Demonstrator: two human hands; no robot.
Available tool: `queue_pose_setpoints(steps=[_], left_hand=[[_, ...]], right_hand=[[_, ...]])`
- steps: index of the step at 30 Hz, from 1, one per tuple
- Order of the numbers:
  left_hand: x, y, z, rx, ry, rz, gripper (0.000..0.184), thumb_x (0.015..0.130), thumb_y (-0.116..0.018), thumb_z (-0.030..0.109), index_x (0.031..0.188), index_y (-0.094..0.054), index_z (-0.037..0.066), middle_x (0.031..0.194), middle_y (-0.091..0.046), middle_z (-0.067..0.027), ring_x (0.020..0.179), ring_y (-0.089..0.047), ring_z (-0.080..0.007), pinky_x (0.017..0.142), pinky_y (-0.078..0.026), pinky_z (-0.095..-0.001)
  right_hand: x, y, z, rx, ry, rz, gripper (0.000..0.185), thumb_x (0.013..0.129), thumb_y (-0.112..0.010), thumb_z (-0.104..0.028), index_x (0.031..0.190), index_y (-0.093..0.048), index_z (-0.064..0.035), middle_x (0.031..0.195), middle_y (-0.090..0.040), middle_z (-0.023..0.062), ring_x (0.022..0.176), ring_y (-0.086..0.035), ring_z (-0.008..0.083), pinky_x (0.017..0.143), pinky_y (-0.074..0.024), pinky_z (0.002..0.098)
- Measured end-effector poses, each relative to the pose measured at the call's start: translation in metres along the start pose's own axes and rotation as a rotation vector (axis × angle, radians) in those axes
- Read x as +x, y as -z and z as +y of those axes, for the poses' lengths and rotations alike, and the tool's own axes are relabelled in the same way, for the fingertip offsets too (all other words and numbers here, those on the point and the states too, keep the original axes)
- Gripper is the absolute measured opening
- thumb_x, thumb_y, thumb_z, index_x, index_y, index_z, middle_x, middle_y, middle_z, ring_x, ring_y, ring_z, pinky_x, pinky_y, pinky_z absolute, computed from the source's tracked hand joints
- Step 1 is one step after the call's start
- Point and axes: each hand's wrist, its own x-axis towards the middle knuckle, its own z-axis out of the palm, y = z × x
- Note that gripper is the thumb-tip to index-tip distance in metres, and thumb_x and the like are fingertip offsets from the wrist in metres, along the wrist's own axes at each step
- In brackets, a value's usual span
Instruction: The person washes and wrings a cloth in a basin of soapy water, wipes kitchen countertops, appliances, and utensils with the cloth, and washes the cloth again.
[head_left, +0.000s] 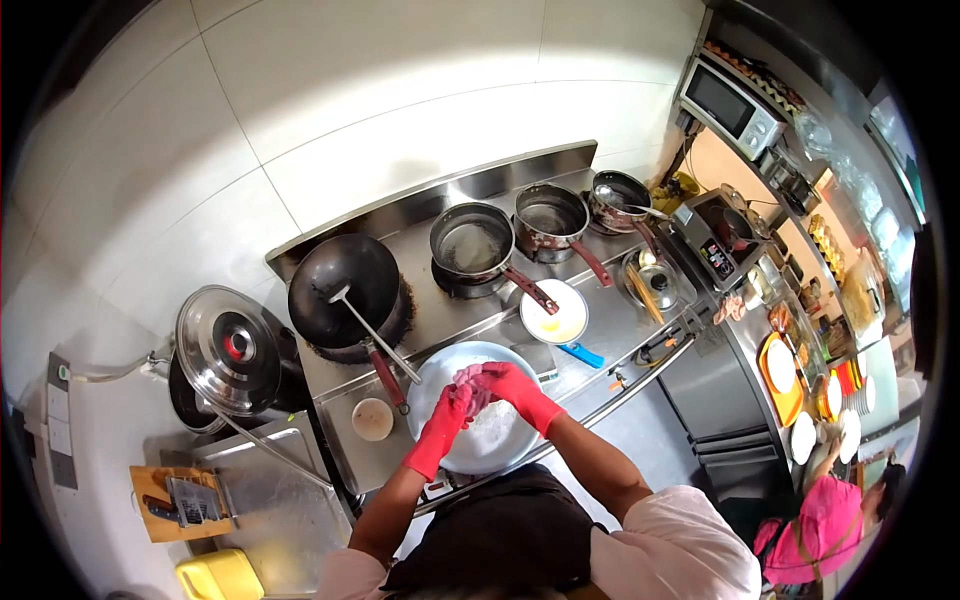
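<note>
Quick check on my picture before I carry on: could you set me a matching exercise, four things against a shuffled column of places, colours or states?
1. Pink lump
2. Wok
3. Small pan
4. Microwave

A. Blue handle
B. Upper right of the view
C. Held by red-gloved hands over the basin
D. Ladle resting in it

Pairs: 1-C; 2-D; 3-A; 4-B

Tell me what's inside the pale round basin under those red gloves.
Inside the pale basin, the bottom shows faint whitish traces, too indistinct to name. The left hand and right hand hold a pinkish lump over it, hiding the part directly beneath.
</note>
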Motion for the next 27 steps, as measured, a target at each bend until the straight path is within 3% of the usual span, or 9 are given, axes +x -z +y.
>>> queue_pose_setpoints(steps=[2,6,7,12,13,17,20,24,27], left_hand=[[0.032,0.008,-0.036,0.071,-0.424,0.041,0.062,0.102,-0.047,0.053,0.144,-0.048,0.008,0.13,-0.059,-0.0054,0.112,-0.059,-0.0186,0.094,-0.047,-0.0317],[-0.016,0.008,0.064,-0.338,-0.158,0.186,0.052,0.106,-0.044,0.04,0.146,-0.045,0.006,0.145,-0.05,-0.0044,0.123,-0.057,-0.0247,0.109,-0.041,-0.0356],[0.0,0.007,0.05,-0.826,-0.202,0.159,0.049,0.105,-0.051,0.029,0.147,-0.045,0.007,0.145,-0.05,-0.0066,0.123,-0.058,-0.0265,0.111,-0.043,-0.0404],[0.003,0.012,0.079,-0.972,-0.271,0.118,0.05,0.102,-0.058,0.02,0.148,-0.044,0.005,0.14,-0.054,-0.0113,0.123,-0.059,-0.0292,0.104,-0.05,-0.0481],[0.003,0.011,0.084,-0.931,-0.277,0.096,0.049,0.103,-0.057,0.021,0.147,-0.045,0.005,0.138,-0.054,-0.0113,0.122,-0.059,-0.0289,0.104,-0.05,-0.0479],[-0.005,0.002,0.102,-0.782,-0.242,0.034,0.05,0.1,-0.062,0.026,0.145,-0.048,0.01,0.125,-0.06,-0.0071,0.113,-0.062,-0.0223,0.096,-0.053,-0.0381],[-0.006,-0.008,0.099,-0.68,-0.22,0.032,0.051,0.096,-0.068,0.022,0.142,-0.049,0.01,0.121,-0.062,-0.0052,0.108,-0.063,-0.0184,0.089,-0.053,-0.0322],[-0.01,-0.004,0.087,-0.586,-0.15,0.009,0.055,0.09,-0.07,0.011,0.141,-0.048,0.009,0.119,-0.064,-0.0045,0.102,-0.064,-0.0165,0.085,-0.053,-0.0293],[-0.012,0.008,0.075,-0.559,-0.105,0.012,0.051,0.089,-0.067,0.005,0.138,-0.052,0.005,0.118,-0.066,-0.0059,0.098,-0.067,-0.0179,0.082,-0.054,-0.0302]], right_hand=[[-0.005,0.008,0.011,0.06,0.097,0.071,0.03,0.095,-0.065,-0.013,0.124,-0.067,-0.003,0.112,-0.07,0.006,0.101,-0.066,0.016,0.09,-0.0519,0.0308],[-0.036,0.021,0.012,0.073,0.271,0.027,0.024,0.092,-0.065,-0.002,0.115,-0.071,-0.0021,0.108,-0.072,0.0043,0.104,-0.064,0.016,0.095,-0.0493,0.0306],[-0.042,0.025,0.017,0.037,0.262,-0.001,0.023,0.092,-0.065,-0.001,0.114,-0.072,-0.0021,0.107,-0.072,0.0039,0.104,-0.063,0.0156,0.095,-0.0491,0.0306],[-0.078,0.016,-0.014,-0.235,0.051,-0.029,0.019,0.093,-0.067,-0.007,0.11,-0.073,-0.0039,0.105,-0.073,0.0014,0.099,-0.064,0.012,0.091,-0.05,0.0293],[-0.071,0.016,-0.005,-0.309,0.247,-0.003,0.023,0.093,-0.069,-0.013,0.115,-0.072,-0.0065,0.11,-0.073,0.0044,0.103,-0.065,0.0154,0.093,-0.0501,0.0308],[-0.072,-0.012,-0.044,-0.553,0.431,0.324,0.047,0.089,-0.076,-0.024,0.129,-0.062,-0.0035,0.128,-0.067,0.0128,0.122,-0.061,0.0262,0.103,-0.0467,0.0376],[-0.051,-0.025,-0.034,-0.756,0.486,0.422,0.05,0.086,-0.077,-0.024,0.129,-0.062,-0.0033,0.129,-0.065,0.017,0.119,-0.062,0.0338,0.101,-0.0479,0.0415],[-0.048,-0.024,-0.031,-0.612,0.478,0.452,0.034,0.087,-0.074,-0.018,0.116,-0.069,-0.0007,0.11,-0.073,0.0165,0.103,-0.068,0.0354,0.092,-0.0522,0.0364],[-0.048,-0.01,-0.03,-0.173,0.372,0.447,0.025,0.093,-0.07,-0.018,0.11,-0.072,0.001,0.099,-0.075,0.0077,0.093,-0.07,0.0211,0.086,-0.0529,0.0316]])
